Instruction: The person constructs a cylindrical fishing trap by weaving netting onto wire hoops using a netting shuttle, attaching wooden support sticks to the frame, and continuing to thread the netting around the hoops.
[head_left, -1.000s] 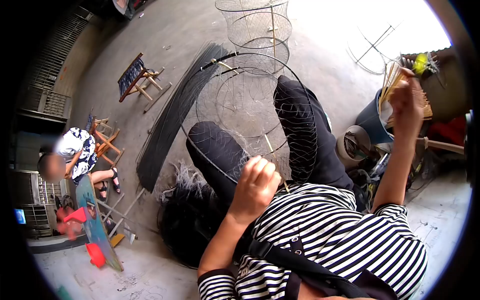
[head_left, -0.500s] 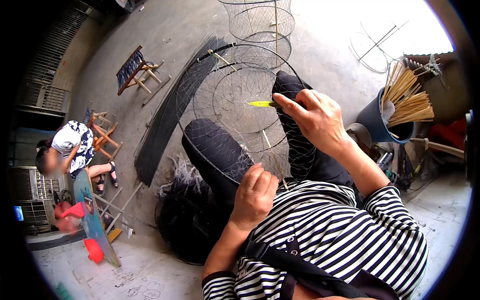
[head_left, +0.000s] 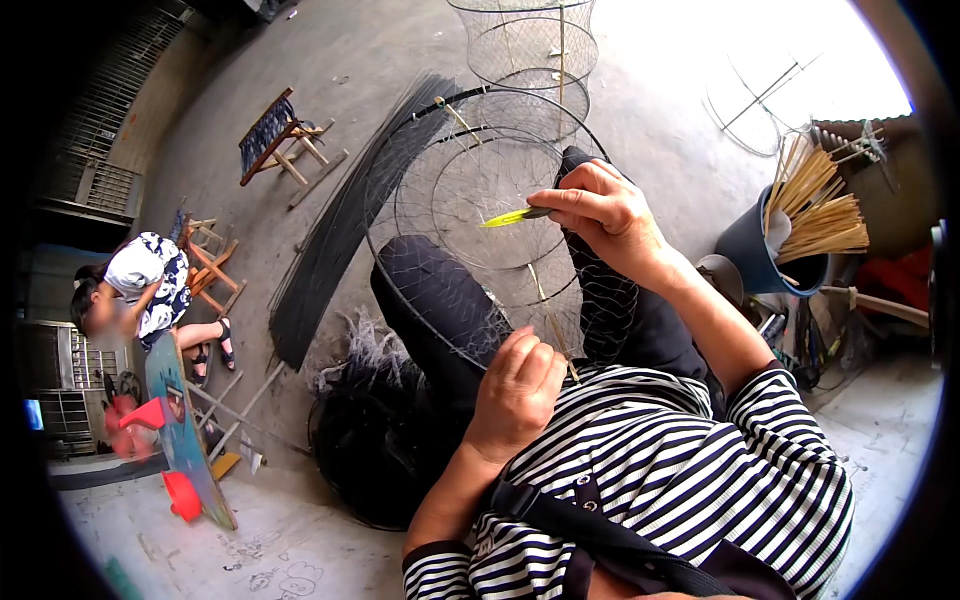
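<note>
The right grip (head_left: 612, 222) is holding a yellow pointed tool (head_left: 508, 217) between thumb and fingers, its tip pointing away from the hand and over the netting (head_left: 500, 165); the left grip (head_left: 516, 390) is curling its fingers inward at the near edge of the black hoop (head_left: 487, 90), though I cannot tell whether it is pinching a strand or the rim; the netted frame is sitting over and between the person's dark-trousered knees (head_left: 430, 270), with a thin pale stick (head_left: 541, 290) running through its near part.

The step in hand appears to be tool work on the netting, the right grip doing the guiding while the left is probably steadying the near edge; I cannot tell whether the tip is touching any strand or whether a thread is running from it.

As I judge it, the next move is calling for a firm left grip by the rim, so that the light frame is not rocking on the knees; it is also asking for a small, well-aimed motion of the tip at one chosen mesh, since the fine strands are overlapping and could easily be snagging.
</note>
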